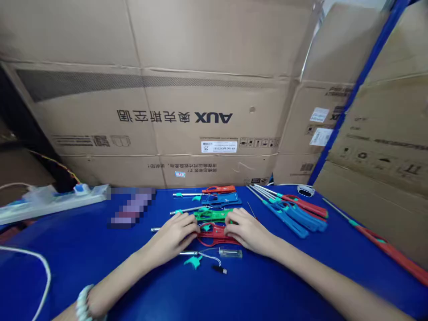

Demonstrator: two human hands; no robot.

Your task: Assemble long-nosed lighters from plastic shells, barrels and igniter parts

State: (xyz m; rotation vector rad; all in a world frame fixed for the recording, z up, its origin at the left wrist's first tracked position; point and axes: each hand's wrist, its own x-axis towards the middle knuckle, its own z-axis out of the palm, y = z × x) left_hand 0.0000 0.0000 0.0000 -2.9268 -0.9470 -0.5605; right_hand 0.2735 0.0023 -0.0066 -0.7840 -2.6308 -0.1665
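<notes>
Both my hands rest on a red plastic lighter shell (216, 235) lying flat on the blue table (100, 258). My left hand (174, 236) grips the shell's left end with curled fingers. My right hand (245, 229) presses its right end, fingers bent down on it. Just in front lie loose parts: a metal tube with a teal trigger piece (193, 261), a thin white wire, a clear fuel cartridge (230, 253) and a small black piece (220, 269). Behind the red shell lie a green shell (212, 215), a blue shell (222, 199) and another red one (219, 190), each with a metal tube.
A bundle of finished long-nosed lighters, blue and red (294, 211), lies at the right. One red lighter (388, 247) lies near the right edge. A white power strip (53, 200) and white cable (33, 263) sit at the left. Large cardboard boxes (200, 98) wall the table's back.
</notes>
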